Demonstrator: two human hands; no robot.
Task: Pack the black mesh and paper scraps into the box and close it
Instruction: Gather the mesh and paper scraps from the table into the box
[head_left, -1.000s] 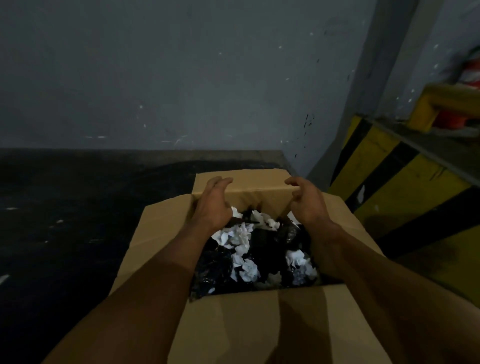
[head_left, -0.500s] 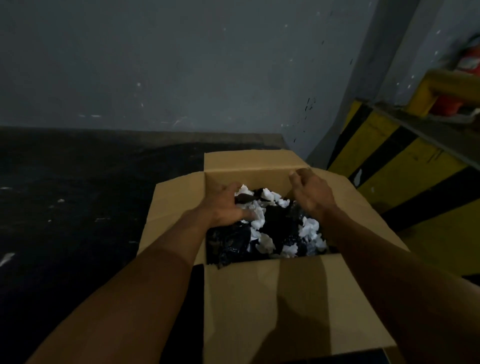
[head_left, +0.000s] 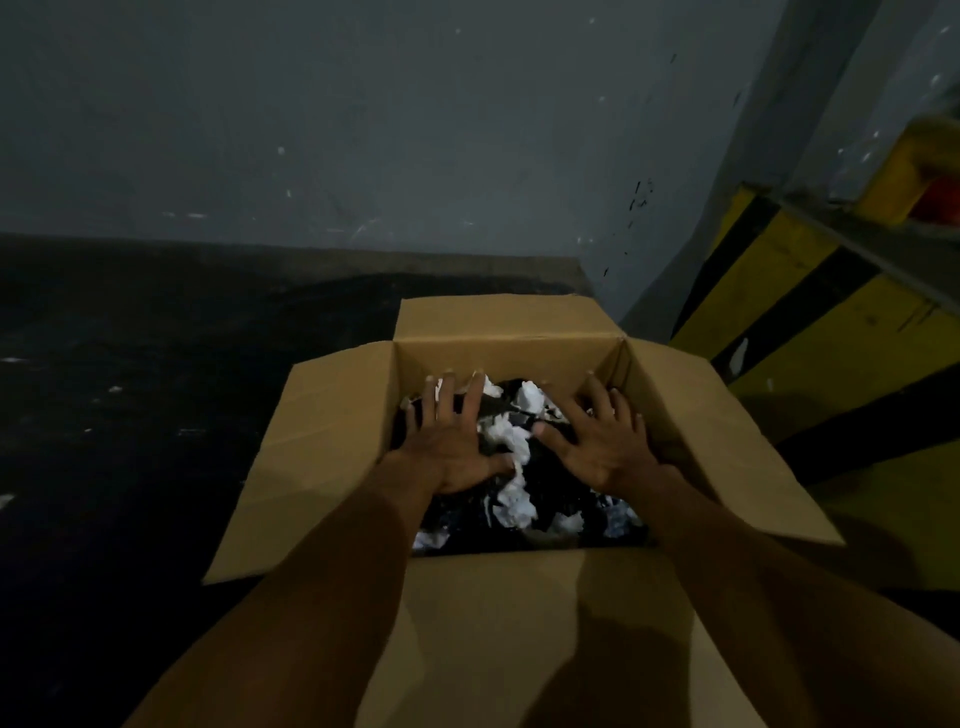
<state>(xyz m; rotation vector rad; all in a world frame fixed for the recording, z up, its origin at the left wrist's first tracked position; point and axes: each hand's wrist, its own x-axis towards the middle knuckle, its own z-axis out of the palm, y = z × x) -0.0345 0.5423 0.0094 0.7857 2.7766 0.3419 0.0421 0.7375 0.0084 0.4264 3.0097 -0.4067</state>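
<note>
Box (head_left: 506, 358) stands open, its flaps (head_left: 322, 447) splayed outward, with the black mesh (head_left: 550, 470) and white paper scraps (head_left: 511, 441) heaped inside it. Left hand (head_left: 449, 452) and right hand (head_left: 605, 447) lie flat inside the box, fingers spread, apart from each other, pressing on the heap. Best to push down evenly until the heap sits below the box rim, so the flaps fold shut without bulging

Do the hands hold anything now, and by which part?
Nothing is held. The left hand and the right hand lie flat and spread, pressing on the mesh and paper scraps inside the box.
</note>
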